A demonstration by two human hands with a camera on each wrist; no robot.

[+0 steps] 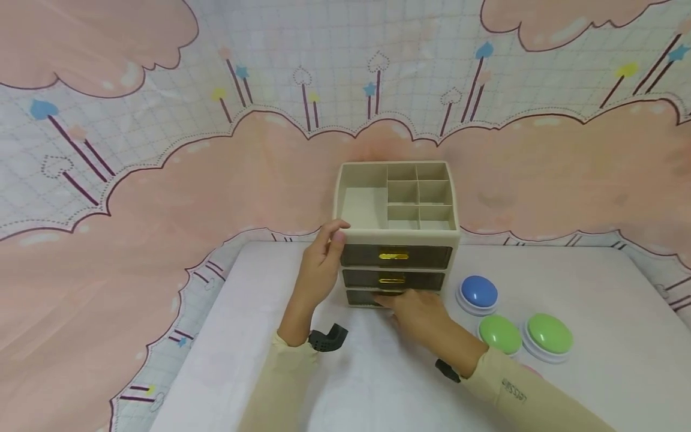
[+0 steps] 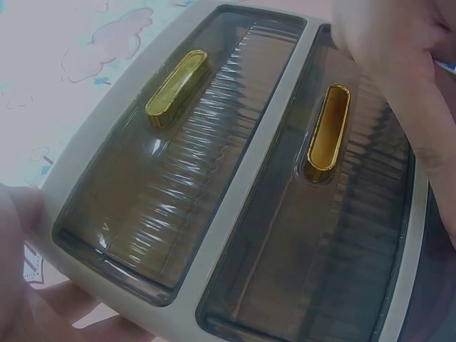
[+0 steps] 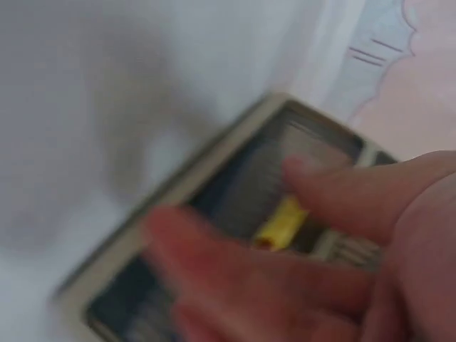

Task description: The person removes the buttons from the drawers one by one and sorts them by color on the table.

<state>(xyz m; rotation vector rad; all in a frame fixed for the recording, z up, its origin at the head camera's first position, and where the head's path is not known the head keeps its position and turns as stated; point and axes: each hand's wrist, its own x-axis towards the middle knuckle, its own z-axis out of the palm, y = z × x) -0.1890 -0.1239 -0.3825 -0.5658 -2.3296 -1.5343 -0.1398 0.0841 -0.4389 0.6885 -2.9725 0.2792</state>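
Note:
A cream drawer organizer [image 1: 399,238] with dark see-through drawers and gold handles stands upright on the white table. At its upper left corner, my left hand [image 1: 320,270] holds the side, thumb against the front edge. My right hand [image 1: 421,312] is at the bottom drawer [image 1: 360,297], its index finger reaching across the front. In the right wrist view, thumb and fingers [image 3: 189,246] are spread apart on either side of the gold handle [image 3: 283,222]; blur hides whether they touch it. The left wrist view shows the top drawer [image 2: 128,192] and middle drawer [image 2: 285,242] closed.
Right of the organizer lie a blue push-button [image 1: 479,292] and two green ones, a nearer-left one [image 1: 500,334] and a right one [image 1: 549,333]. A pink edge shows by the right sleeve. Behind the table [image 1: 259,276] hangs a patterned cloth [image 1: 270,180].

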